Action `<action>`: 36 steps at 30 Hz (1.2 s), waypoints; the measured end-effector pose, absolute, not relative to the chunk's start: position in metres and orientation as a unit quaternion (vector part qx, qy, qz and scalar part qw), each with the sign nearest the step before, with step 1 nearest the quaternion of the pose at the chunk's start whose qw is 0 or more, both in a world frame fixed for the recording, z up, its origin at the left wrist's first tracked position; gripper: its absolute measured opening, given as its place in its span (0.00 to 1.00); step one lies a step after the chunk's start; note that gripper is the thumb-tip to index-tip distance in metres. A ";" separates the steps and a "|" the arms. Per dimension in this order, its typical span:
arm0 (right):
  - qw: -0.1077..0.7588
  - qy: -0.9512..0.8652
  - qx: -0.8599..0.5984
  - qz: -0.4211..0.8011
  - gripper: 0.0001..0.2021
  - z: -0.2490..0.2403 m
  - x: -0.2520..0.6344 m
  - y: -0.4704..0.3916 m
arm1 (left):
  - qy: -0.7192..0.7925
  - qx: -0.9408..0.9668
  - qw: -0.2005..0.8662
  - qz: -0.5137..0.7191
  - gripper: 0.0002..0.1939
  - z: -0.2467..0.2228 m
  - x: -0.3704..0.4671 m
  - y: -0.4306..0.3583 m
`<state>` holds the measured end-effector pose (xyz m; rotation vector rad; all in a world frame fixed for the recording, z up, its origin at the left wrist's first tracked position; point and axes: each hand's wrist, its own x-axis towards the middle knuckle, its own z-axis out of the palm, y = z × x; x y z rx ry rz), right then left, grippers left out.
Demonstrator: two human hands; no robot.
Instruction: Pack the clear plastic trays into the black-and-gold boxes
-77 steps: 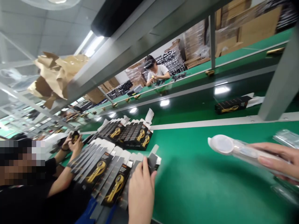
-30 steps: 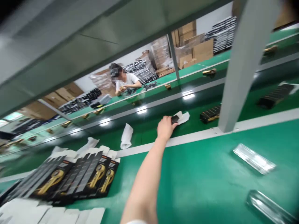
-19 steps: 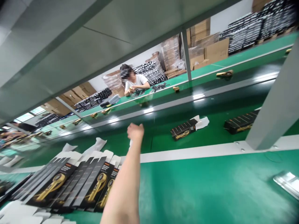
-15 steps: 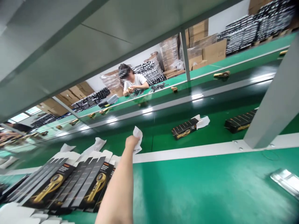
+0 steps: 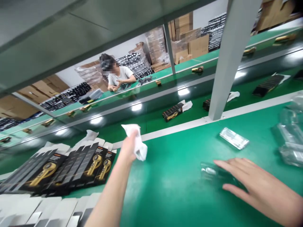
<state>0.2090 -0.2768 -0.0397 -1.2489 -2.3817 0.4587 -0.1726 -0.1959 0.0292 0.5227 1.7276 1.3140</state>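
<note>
My left hand (image 5: pixel 130 143) grips a white wrapped item (image 5: pixel 139 143) above the near edge of the belt, its fingers closed round it. On the right, my right hand (image 5: pixel 241 176) has its fingers stretched out over a clear plastic tray (image 5: pixel 213 173), partly hidden beneath the palm; whether they touch is unclear. Another clear plastic tray (image 5: pixel 234 138) lies on the green table (image 5: pixel 170 186) just beyond. At the left, black boxes with gold pictures (image 5: pixel 94 164) lean in a row with white flaps open.
A dark green belt carries a black box with white wrap (image 5: pixel 174 112) and more boxes further right. A grey post (image 5: pixel 227 63) stands at the table edge. Clear plastic trays (image 5: pixel 292 135) pile up at right. Across, a person (image 5: pixel 119 75) sits beside gold devices on another belt.
The view has turned right. My left hand has brought the white wrapped item from over the belt towards the table, and my right hand has come into view over a clear tray.
</note>
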 end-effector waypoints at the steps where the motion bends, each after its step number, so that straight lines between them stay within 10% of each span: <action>1: 0.193 -0.861 -0.440 0.164 0.25 -0.035 0.209 -0.272 | 0.672 0.194 0.475 0.534 0.18 0.030 -0.154 -0.213; 10: 0.238 -0.800 -0.493 0.246 0.23 -0.006 0.223 -0.253 | 0.527 0.141 0.645 0.535 0.20 -0.006 -0.009 -0.332; 25: 0.242 -0.764 -0.512 0.310 0.07 0.001 0.164 -0.305 | 0.523 0.243 0.561 0.594 0.33 -0.011 0.060 -0.328; 31: 0.259 -0.810 -0.439 0.291 0.28 -0.023 0.190 -0.300 | 0.432 0.195 0.623 0.622 0.31 -0.008 0.052 -0.332; 36: 0.270 -0.798 -0.382 0.380 0.25 -0.052 0.174 -0.299 | 0.414 0.143 0.635 0.636 0.33 0.001 0.060 -0.344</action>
